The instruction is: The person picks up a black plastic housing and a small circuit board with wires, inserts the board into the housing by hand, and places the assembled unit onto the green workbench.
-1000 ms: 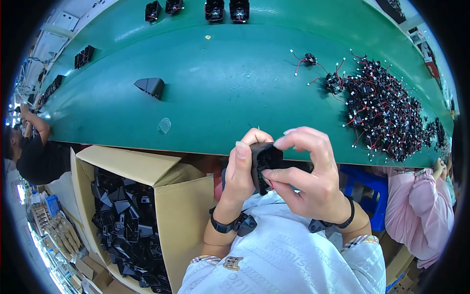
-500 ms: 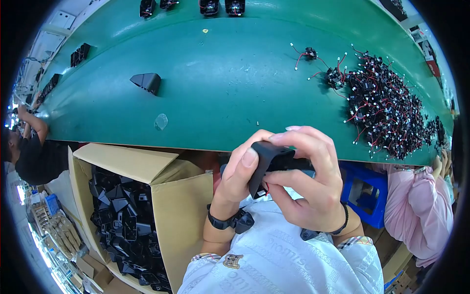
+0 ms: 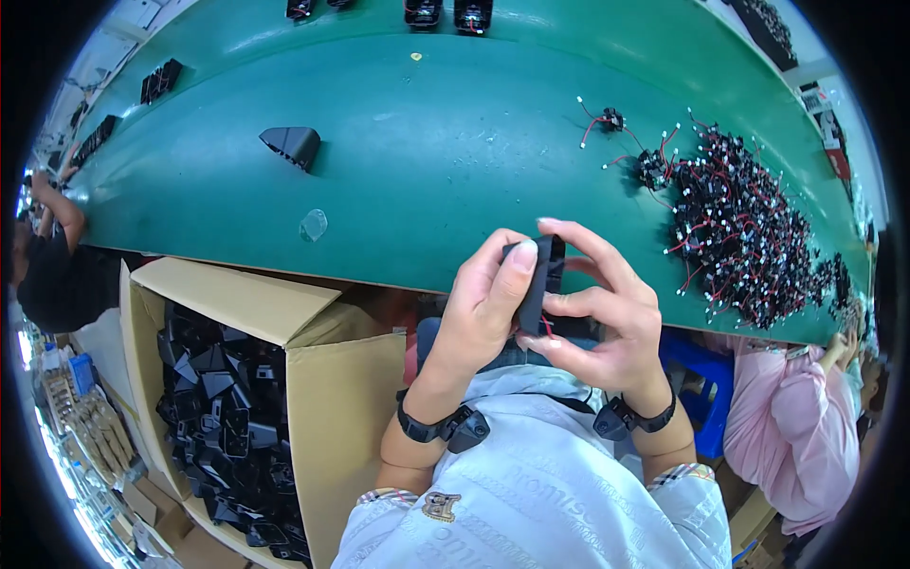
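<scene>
Between my hands, just in front of the table edge, is a black plastic housing standing nearly on end. A short red wire shows at its lower right side. My left hand is closed around its left side, the thumb pressed on its face. My right hand touches the right side with bent fingers, some reaching to its top and others near the wire. The inside of the housing is mostly hidden by my fingers. Another black wedge-shaped housing lies alone on the green table.
A large heap of small black parts with red and black wires covers the table's right side. An open cardboard box full of black housings stands at my left. Wired housings stand along the far side. Co-workers sit at both sides.
My hands have lifted slightly away from me and turned the housing more upright and edge-on. The right fingers have spread wider along it.
</scene>
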Demonstrator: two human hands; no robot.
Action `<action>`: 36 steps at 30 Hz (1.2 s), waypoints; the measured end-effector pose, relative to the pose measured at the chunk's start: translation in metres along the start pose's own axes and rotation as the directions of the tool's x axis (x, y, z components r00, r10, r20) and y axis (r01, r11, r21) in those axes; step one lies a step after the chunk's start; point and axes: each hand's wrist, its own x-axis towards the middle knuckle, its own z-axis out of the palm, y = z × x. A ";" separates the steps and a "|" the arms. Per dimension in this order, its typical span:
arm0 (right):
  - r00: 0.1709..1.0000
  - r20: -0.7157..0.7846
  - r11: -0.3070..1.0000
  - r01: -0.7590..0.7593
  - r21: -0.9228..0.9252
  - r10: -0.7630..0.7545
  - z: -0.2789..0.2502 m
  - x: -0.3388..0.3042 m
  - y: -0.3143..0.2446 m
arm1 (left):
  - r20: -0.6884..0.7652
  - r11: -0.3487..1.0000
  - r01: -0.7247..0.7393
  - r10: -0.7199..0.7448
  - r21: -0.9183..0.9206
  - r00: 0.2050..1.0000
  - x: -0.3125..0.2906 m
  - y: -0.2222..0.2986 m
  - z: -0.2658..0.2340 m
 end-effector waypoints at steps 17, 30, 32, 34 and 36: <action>0.950 0.165 0.325 -0.249 0.912 0.263 0.000 0.047 0.022 | -0.245 0.811 -0.314 0.476 0.493 0.845 0.022 0.054 -0.061; 0.980 -0.004 0.912 0.186 -0.365 -0.201 0.030 0.054 -0.035 | 0.022 0.958 -0.275 0.277 -0.086 0.961 0.019 0.045 -0.025; 0.980 0.012 0.887 0.186 -0.422 -0.200 0.030 0.056 -0.052 | -0.057 0.919 -0.364 0.360 -0.153 0.931 0.016 0.041 -0.020; 0.980 0.017 0.869 0.185 -0.458 -0.199 0.026 0.056 -0.058 | -0.032 0.915 -0.382 0.382 -0.129 0.924 0.016 0.037 -0.018; 0.978 0.032 0.848 0.193 -0.494 -0.204 0.020 0.059 -0.053 | -0.027 0.920 -0.378 0.378 -0.106 0.926 0.016 0.037 -0.016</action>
